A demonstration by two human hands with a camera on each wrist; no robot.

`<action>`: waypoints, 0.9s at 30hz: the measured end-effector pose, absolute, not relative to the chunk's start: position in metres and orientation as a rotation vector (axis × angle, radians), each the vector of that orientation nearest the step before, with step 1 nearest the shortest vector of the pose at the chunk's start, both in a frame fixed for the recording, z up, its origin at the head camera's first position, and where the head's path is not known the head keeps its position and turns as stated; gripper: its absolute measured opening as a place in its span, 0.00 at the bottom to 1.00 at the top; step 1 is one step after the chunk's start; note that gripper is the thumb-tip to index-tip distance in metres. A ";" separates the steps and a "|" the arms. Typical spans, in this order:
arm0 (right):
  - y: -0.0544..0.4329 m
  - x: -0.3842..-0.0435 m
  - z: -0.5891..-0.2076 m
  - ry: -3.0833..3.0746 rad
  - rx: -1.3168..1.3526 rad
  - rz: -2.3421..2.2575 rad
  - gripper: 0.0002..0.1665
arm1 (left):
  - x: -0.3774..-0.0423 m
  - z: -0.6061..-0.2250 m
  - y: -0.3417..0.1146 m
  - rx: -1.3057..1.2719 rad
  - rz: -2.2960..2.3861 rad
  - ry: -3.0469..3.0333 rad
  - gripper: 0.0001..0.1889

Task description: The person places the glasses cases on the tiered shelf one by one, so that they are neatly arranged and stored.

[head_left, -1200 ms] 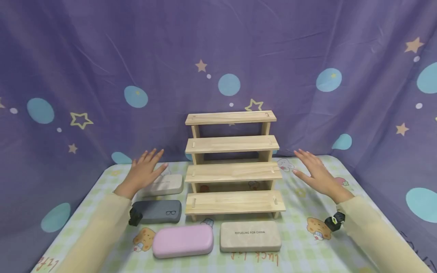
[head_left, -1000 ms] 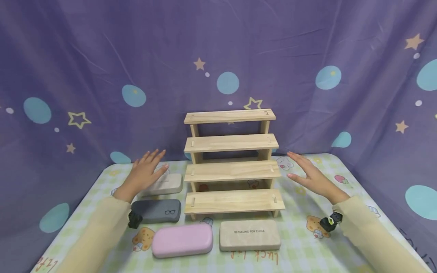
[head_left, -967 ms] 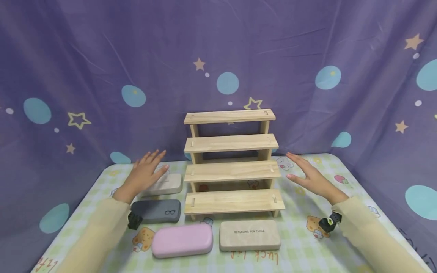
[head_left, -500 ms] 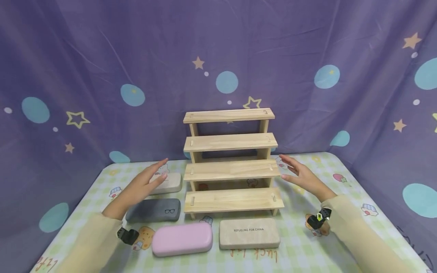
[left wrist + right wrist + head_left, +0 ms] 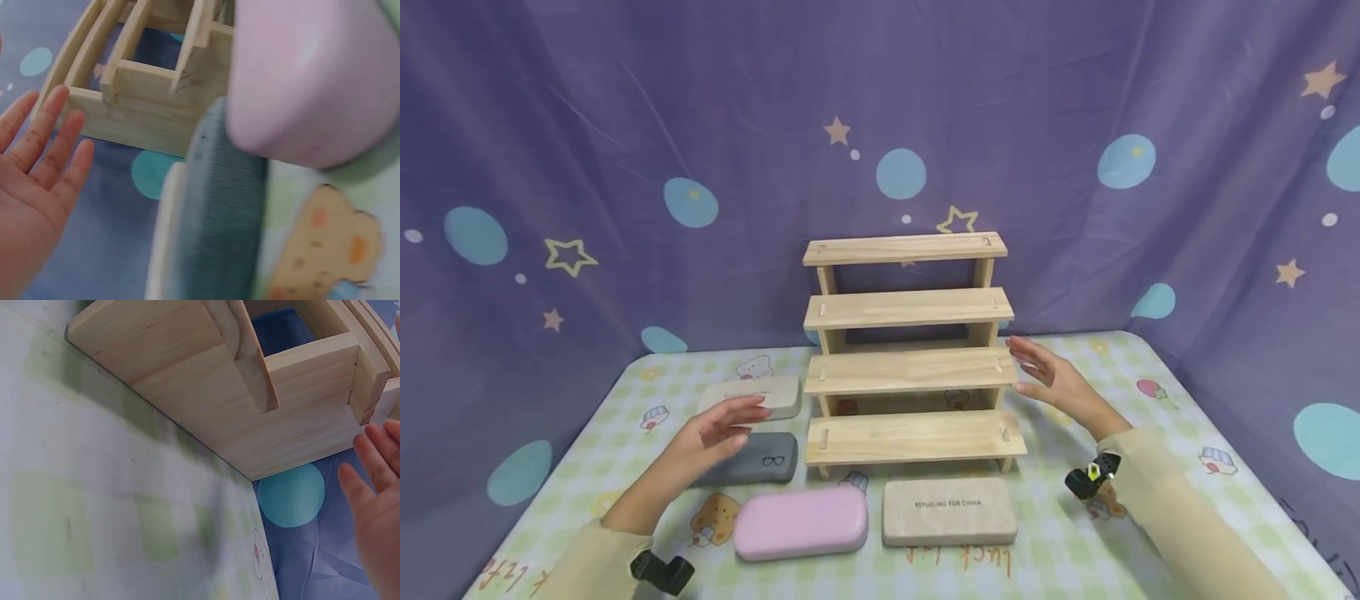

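Holds the left hand (image 5: 707,437) loosely spread and unladen near the grey case (image 5: 762,457); holds the right hand (image 5: 1058,387) likewise beside the rack (image 5: 910,371) on the counter (image 5: 1120,367).

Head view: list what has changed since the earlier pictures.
The left hand drew back toward the person, uncovering more of the rear pale case. The right hand moved inward, nearer the wooden stand. Nothing was gripped or let go. The stand, that case, the grey case, pink case and front beige case stayed put.
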State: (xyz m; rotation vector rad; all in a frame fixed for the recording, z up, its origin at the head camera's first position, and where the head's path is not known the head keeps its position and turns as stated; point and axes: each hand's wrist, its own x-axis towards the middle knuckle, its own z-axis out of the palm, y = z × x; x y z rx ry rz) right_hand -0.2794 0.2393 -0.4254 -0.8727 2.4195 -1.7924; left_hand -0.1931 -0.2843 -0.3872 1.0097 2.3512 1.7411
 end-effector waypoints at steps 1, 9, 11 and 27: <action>0.239 -0.280 -0.425 2.406 -0.884 -1.810 0.42 | -0.192 -0.390 -0.286 1.001 1.760 2.312 0.23; 0.239 -0.283 -0.428 2.358 -0.885 -1.847 0.42 | -0.181 -0.411 -0.300 0.992 1.835 1.957 0.23; 0.238 -0.283 -0.429 2.355 -0.876 -1.852 0.42 | -0.179 -0.416 -0.302 0.996 1.834 1.889 0.23; 0.227 -0.289 -0.433 2.318 -0.732 -1.889 0.46 | -0.162 -0.444 -0.302 0.818 1.870 1.699 0.24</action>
